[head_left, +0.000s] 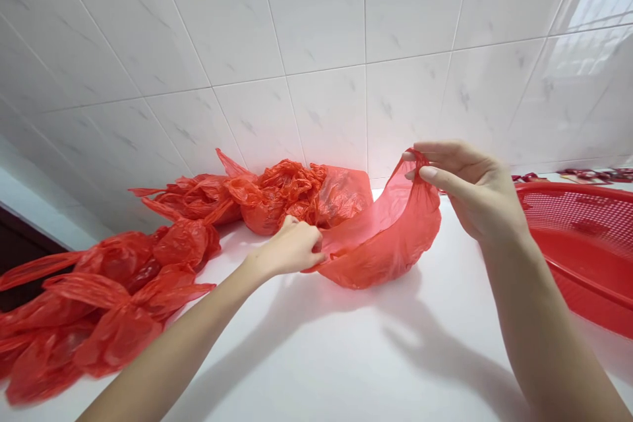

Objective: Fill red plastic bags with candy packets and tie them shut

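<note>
A thin red plastic bag (378,254) is stretched between my two hands just above the white tabletop (341,356). My left hand (295,247) is closed in a fist around the bag's left end. At the upper right, my right hand (459,181) pinches the bag's handle between thumb and fingers. The middle of the bag sags, with its opening spread towards the wall. Nothing can be made out inside it. Behind my left hand lie crumpled red plastic bags (281,194).
Several knotted, filled red bags (123,303) are heaped along the left side. To the right stands a red plastic basket (578,231) with perforated walls. Small dark red packets (588,175) lie behind it. A white tiled wall (321,26) rises at the back.
</note>
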The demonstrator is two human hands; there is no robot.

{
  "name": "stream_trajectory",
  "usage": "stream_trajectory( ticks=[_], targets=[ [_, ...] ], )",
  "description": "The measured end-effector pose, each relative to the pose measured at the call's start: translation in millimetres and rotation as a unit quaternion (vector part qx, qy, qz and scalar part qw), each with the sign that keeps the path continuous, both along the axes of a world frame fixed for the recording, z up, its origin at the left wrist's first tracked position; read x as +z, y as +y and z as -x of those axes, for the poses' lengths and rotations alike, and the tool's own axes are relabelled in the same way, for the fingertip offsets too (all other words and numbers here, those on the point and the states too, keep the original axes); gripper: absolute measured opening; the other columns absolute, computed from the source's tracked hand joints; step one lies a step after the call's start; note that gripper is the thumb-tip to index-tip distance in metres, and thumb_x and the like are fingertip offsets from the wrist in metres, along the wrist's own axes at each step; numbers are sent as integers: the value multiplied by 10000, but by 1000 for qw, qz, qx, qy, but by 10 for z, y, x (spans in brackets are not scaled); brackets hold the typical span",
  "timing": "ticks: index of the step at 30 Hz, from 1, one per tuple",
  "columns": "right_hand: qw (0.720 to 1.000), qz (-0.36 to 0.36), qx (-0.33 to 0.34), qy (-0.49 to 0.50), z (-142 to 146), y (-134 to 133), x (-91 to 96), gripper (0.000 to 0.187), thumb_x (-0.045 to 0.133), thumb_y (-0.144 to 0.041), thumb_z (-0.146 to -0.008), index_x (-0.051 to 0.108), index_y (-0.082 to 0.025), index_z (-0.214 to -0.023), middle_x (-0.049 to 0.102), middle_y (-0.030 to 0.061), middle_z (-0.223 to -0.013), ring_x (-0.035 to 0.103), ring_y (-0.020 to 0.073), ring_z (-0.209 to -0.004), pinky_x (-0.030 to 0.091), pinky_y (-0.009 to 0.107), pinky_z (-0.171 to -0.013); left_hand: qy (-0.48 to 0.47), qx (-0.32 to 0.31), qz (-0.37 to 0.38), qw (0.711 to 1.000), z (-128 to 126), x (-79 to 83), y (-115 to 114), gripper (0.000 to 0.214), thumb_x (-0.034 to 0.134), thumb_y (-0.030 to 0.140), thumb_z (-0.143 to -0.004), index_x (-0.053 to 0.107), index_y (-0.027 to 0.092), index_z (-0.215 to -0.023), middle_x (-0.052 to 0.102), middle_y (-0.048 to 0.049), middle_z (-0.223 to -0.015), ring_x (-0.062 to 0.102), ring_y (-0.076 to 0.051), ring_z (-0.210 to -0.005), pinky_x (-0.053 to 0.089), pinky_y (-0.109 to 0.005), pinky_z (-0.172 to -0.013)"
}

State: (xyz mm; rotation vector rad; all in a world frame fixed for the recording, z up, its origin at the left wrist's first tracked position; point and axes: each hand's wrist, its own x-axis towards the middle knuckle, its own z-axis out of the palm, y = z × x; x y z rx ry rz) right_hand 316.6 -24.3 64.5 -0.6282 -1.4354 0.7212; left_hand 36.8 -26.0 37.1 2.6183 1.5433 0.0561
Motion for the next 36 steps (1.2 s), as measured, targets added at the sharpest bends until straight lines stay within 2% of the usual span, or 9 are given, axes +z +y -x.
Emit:
stream_trajectory(
  ticks=[4, 9, 11, 14, 17, 20, 27, 31, 36],
  targets=[
    [1000, -6, -12, 7, -44, 8, -5, 260, 798, -309, -808, 762, -270, -1062, 777, 37, -1084, 745, 232, -962, 622, 413, -882, -229, 61, -1, 972, 78, 270, 41, 108, 607, 255, -745, 700, 221, -701, 684, -3, -693, 605, -185, -650, 472, -341, -719],
    [999, -9, -30, 28, -76, 6, -1, 271, 806, -281, -791, 765, -286, -1059, 780, 30, -1069, 735, 259, -1025, 615, 433, -897, -572, 101, -34, 813, 127, 612, 52, 252, 733, 332, -775, 725, 183, -978, 695, -11, -826, 619, -149, -759, 522, -333, -854],
    [999, -16, -35, 29, -74, 4, 2, 273, 808, -281, -792, 763, -292, -1061, 780, 31, -1073, 735, 263, -1028, 618, 434, -891, -596, 101, -33, 796, 123, 669, 57, 246, 739, 347, -783, 721, 175, -958, 660, 3, -772, 607, -136, -740, 524, -340, -893],
    [999, -13, -30, 24, -58, 6, 2, 284, 809, -287, -793, 759, -290, -1072, 779, 36, -1081, 735, 264, -1031, 626, 429, -869, -503, 91, -6, 860, 104, 660, 21, 358, 687, 504, -823, 729, 175, -959, 689, -35, -816, 663, -195, -842, 540, -356, -898],
    [999, -1, -22, 29, -41, 10, -1, 288, 819, -295, -783, 763, -278, -1065, 780, 42, -1080, 733, 262, -1038, 631, 415, -853, -356, 111, -18, 928, 99, 588, -80, 567, 649, 634, -813, 705, 203, -1177, 735, -81, -995, 686, -269, -984, 562, -363, -848],
    [999, -1, -22, 26, -41, 10, -8, 285, 816, -299, -790, 762, -279, -1069, 777, 44, -1088, 734, 257, -1034, 635, 406, -842, -239, 135, -56, 960, 137, 529, -203, 754, 694, 670, -757, 608, 251, -1377, 708, -104, -1196, 683, -300, -1048, 578, -345, -778],
    [999, -25, -33, -3, -74, 15, -35, 294, 787, -287, -834, 743, -305, -1124, 763, 35, -1154, 739, 249, -1028, 633, 421, -879, -135, 106, 37, 984, 274, 666, -520, 776, 699, 634, -789, 463, 413, -1494, 657, -59, -1316, 708, -260, -1011, 588, -322, -797],
    [999, -27, -37, -2, -58, 13, -24, 290, 788, -283, -832, 746, -306, -1118, 761, 31, -1154, 742, 246, -1009, 625, 434, -894, -124, 48, 96, 986, 224, 650, -658, 726, 747, 591, -767, 520, 444, -1440, 581, -31, -1423, 694, -235, -1028, 583, -286, -801],
    [999, -23, -41, 2, -45, -24, -5, 288, 788, -261, -821, 748, -296, -1104, 757, 30, -1170, 733, 257, -1034, 609, 466, -929, -135, 6, 71, 988, 145, 524, -655, 233, 604, 456, -911, 758, 292, -972, 696, -44, -1201, 693, -219, -935, 556, -280, -741]
  ],
)
